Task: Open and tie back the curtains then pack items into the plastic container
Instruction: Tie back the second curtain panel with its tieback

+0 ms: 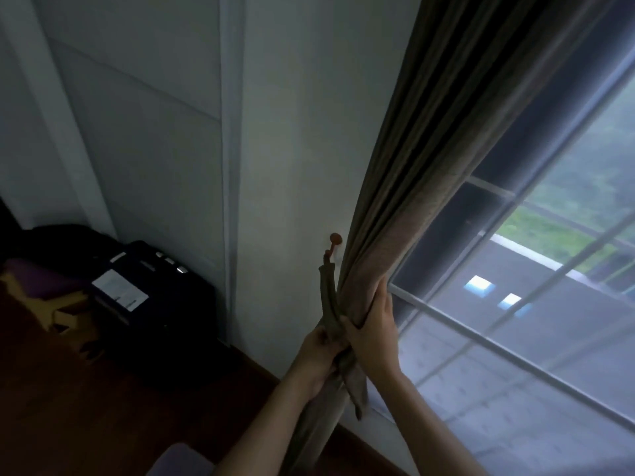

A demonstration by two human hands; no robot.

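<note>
The curtain (405,187) is hanging in a tight gathered bundle along the left edge of the window (481,333), running from the upper right down toward the near centre of the scene. The right hand (372,338) is gripping this bundle, with its fingers wrapping round the window side of the folds and its thumb pressing on the side facing the wall (292,132). Just to its left, the left hand (318,355) is curling its fingers round the lower part of the tieback (328,297), holding it against the curtain; the two hands are almost touching. The tieback, a narrow strip in the same dull brown cloth, is hanging from a small reddish hook (335,239) on the pale wall just left of the curtain, and its loose end is dangling below the hands. Whether the strip is passing behind the bundle is hidden by the folds. Far to the left, a dark case (154,321) with a white label is standing on the dark wooden floor (86,407) against the wall.
</note>
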